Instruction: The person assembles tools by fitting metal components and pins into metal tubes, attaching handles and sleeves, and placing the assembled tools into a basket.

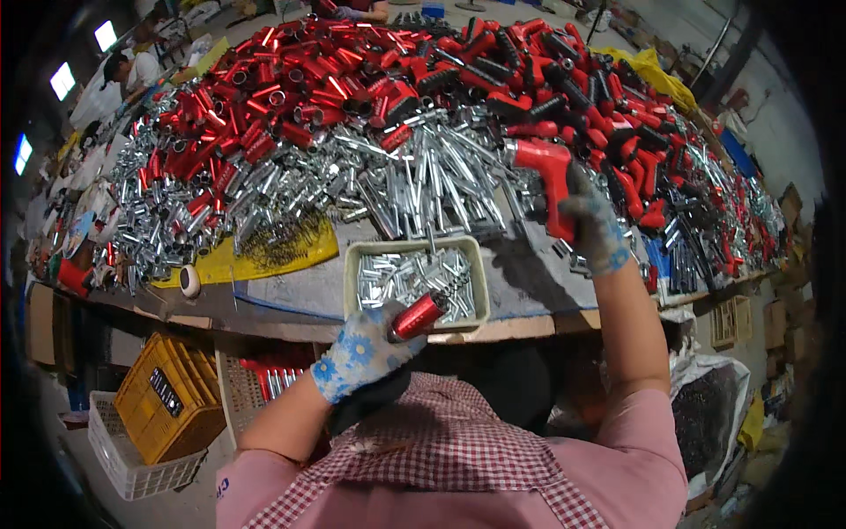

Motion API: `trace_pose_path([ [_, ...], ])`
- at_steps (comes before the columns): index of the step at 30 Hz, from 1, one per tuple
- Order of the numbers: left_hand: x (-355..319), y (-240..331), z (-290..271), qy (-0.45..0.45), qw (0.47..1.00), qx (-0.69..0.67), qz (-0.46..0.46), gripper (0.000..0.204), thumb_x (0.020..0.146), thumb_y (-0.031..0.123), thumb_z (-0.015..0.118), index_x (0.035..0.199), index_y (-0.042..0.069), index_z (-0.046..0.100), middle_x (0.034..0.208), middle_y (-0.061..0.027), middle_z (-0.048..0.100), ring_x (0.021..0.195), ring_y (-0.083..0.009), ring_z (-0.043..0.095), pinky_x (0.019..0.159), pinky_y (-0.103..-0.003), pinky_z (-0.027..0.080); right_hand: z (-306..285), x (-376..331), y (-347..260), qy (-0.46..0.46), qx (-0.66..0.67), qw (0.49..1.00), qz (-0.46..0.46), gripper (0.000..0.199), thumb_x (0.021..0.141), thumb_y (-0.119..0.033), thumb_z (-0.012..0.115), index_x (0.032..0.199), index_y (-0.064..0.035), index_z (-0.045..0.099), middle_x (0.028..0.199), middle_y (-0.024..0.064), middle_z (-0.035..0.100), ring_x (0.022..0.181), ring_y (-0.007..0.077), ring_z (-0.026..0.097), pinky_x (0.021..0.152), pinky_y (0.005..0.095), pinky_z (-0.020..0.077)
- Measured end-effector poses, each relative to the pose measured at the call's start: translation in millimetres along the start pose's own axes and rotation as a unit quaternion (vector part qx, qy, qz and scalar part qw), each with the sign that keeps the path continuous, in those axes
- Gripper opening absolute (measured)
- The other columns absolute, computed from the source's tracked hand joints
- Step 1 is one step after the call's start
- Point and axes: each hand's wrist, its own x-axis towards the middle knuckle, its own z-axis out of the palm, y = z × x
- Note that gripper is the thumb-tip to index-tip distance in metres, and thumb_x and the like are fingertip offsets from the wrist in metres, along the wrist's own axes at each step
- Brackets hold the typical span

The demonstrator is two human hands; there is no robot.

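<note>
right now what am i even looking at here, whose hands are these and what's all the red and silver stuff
This is one picture from a camera worn on a person's head, looking down at their own two gloved hands; the wide lens bends straight edges. The left hand holds a red cylinder in its fingers, just over a small cream tray of short silver metal pieces. The right hand grips a red pistol-shaped handle further out over the workbench. The bench is heaped with red tubes, red and black handles and shiny silver metal tubes. A yellow crate stands below.
</note>
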Motion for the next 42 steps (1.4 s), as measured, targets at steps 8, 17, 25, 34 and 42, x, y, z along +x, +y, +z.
trace_pose_path([
  [8,-27,-3,-2,-0.004,0.991,0.124,0.056,0.038,0.070,0.019,0.078,0.100,0.001,0.063,0.088,-0.0192,0.065,0.083,-0.0384,0.064,0.073,-0.043,0.052,42,-114,-25,-0.093,-0.127,0.953,0.258,0.070,0.061,-0.022,0.075,0.124,0.0010,0.056,0.098,0.0116,0.067,0.081,0.0225,0.067,0.074,0.0349,0.0559],
  [17,-48,25,-1,-0.231,0.965,0.099,0.080,0.038,0.075,0.028,0.073,0.101,0.002,0.062,0.074,-0.0183,0.065,0.076,-0.0359,0.065,0.070,-0.044,0.051,67,-139,-19,-0.327,-0.554,0.765,-0.032,0.048,0.069,-0.016,0.074,0.115,-0.0089,0.064,0.098,0.0196,0.067,0.090,0.0332,0.067,0.078,0.0386,0.0535],
  [25,-56,10,-1,-0.126,0.970,0.163,0.131,0.035,0.074,0.024,0.075,0.100,0.004,0.062,0.077,-0.0175,0.066,0.076,-0.0361,0.065,0.069,-0.044,0.051,41,-157,-13,-0.254,-0.403,0.875,0.088,0.054,0.064,-0.013,0.079,0.116,-0.0071,0.065,0.105,0.0111,0.069,0.094,0.0257,0.067,0.084,0.0371,0.0537],
  [34,-41,38,-6,-0.488,0.857,-0.073,-0.147,0.027,0.075,0.023,0.074,0.090,0.002,0.066,0.071,-0.0057,0.064,0.067,-0.0127,0.059,0.063,-0.031,0.048,71,-159,5,-0.360,-0.542,0.549,-0.525,0.039,0.064,-0.021,0.066,0.103,-0.0168,0.070,0.088,0.0059,0.058,0.076,0.0222,0.060,0.073,0.0395,0.0549],
  [42,-51,58,-20,-0.264,0.934,0.225,0.084,0.030,0.074,0.021,0.071,0.095,0.001,0.063,0.082,-0.0183,0.066,0.082,-0.0379,0.065,0.073,-0.045,0.052,76,-166,10,-0.362,-0.561,0.680,-0.304,0.052,0.062,-0.019,0.074,0.112,-0.0080,0.064,0.080,0.0098,0.065,0.069,0.0279,0.065,0.059,0.0379,0.0523],
])
